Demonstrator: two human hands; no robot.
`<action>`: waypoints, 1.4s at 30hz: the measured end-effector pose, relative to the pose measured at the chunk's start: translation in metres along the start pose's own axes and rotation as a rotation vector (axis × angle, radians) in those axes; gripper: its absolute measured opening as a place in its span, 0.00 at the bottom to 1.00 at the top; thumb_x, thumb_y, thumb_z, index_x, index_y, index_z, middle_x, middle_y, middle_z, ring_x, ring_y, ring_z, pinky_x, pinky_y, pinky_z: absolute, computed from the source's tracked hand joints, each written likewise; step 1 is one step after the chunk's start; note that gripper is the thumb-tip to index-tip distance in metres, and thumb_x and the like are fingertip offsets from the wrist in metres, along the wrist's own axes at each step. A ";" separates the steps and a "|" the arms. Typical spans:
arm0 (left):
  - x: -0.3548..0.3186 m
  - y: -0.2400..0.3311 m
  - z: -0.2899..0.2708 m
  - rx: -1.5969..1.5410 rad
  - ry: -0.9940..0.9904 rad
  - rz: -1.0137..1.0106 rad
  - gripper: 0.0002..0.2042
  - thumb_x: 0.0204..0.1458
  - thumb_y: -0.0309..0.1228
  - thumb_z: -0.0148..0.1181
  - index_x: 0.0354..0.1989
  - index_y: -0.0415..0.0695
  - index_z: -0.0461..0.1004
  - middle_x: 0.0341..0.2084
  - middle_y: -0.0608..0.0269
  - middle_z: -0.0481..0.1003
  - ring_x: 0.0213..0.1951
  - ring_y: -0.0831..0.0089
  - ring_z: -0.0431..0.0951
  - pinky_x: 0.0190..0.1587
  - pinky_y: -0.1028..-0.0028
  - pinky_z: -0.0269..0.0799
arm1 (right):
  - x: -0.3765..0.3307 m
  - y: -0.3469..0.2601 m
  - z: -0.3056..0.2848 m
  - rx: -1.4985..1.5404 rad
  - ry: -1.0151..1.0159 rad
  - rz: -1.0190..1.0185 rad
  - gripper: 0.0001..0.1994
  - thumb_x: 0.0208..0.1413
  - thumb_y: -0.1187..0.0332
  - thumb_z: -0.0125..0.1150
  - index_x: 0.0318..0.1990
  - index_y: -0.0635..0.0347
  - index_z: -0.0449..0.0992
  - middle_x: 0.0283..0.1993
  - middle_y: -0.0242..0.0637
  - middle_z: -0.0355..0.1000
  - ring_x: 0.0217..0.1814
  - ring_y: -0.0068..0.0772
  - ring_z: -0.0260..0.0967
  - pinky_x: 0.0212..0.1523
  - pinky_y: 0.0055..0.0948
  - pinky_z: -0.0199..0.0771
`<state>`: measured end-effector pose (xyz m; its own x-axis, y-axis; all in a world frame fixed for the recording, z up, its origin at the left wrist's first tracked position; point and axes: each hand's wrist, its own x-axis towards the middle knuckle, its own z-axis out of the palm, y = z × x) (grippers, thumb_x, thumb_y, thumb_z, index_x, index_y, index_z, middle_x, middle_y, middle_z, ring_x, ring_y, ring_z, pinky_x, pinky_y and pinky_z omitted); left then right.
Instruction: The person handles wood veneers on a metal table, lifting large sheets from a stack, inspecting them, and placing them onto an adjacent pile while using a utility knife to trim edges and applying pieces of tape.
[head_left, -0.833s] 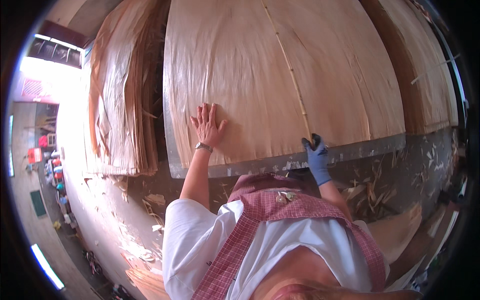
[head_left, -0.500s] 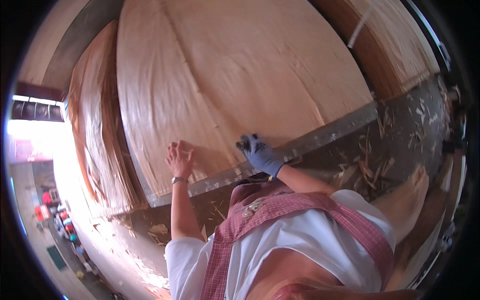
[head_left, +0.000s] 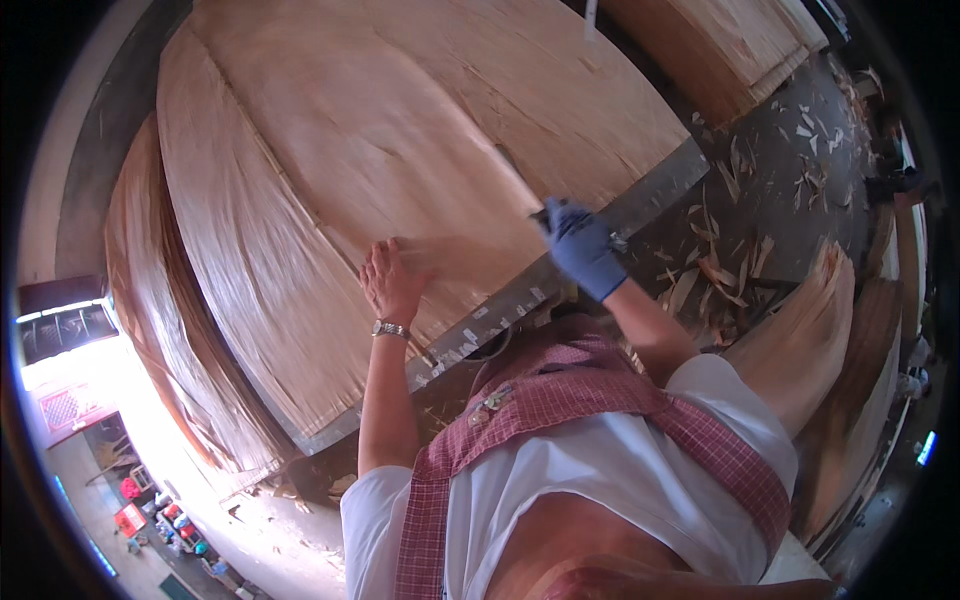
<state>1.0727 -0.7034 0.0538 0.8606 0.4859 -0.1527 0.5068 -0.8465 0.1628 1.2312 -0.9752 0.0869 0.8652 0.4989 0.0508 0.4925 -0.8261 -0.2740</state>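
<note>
A grey ledge [head_left: 655, 195] showed along the sheet's [head_left: 400, 170] near edge. The left hand [head_left: 393, 285] lay open on the sheet; the gloved right hand [head_left: 580, 245] curled over that edge, its grip unclear. Beyond, a dark gap preceded the right stack [head_left: 715, 50].

glare bleaches the left-hand floor [head_left: 270, 535]; edges bend into black corners.

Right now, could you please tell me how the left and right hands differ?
The left hand is bare, with a silver watch at the wrist; the right hand wears a blue glove. The left hand's fingers stretch out; the right hand's are curled. Both reach over the wide wooden sheet.
</note>
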 end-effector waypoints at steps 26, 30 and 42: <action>0.041 0.064 0.011 0.014 -0.004 -0.243 0.42 0.48 0.50 0.62 0.70 0.52 0.50 0.67 0.51 0.52 0.68 0.54 0.52 0.67 0.52 0.46 | 0.059 0.130 0.027 0.438 -0.297 -0.082 0.20 0.50 0.48 0.62 0.39 0.54 0.75 0.36 0.42 0.77 0.41 0.47 0.75 0.41 0.44 0.72; 0.059 0.161 0.035 -0.079 0.210 0.142 0.37 0.53 0.49 0.56 0.69 0.51 0.52 0.69 0.54 0.49 0.71 0.55 0.44 0.69 0.53 0.37 | 0.060 0.134 0.024 0.350 -0.376 -0.052 0.23 0.49 0.45 0.62 0.40 0.56 0.74 0.39 0.44 0.76 0.42 0.48 0.74 0.43 0.43 0.72; 0.133 0.183 0.048 -0.156 0.253 0.141 0.34 0.54 0.48 0.54 0.68 0.48 0.54 0.68 0.56 0.52 0.70 0.57 0.48 0.70 0.54 0.37 | 0.116 0.128 0.000 0.536 -0.115 -0.112 0.18 0.59 0.65 0.57 0.55 0.62 0.67 0.50 0.51 0.71 0.51 0.45 0.71 0.46 0.41 0.73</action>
<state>1.2771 -0.8038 0.0167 0.8982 0.4212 0.1260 0.3664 -0.8755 0.3150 1.3942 -1.0230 0.0580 0.7798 0.6260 0.0102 0.4372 -0.5328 -0.7245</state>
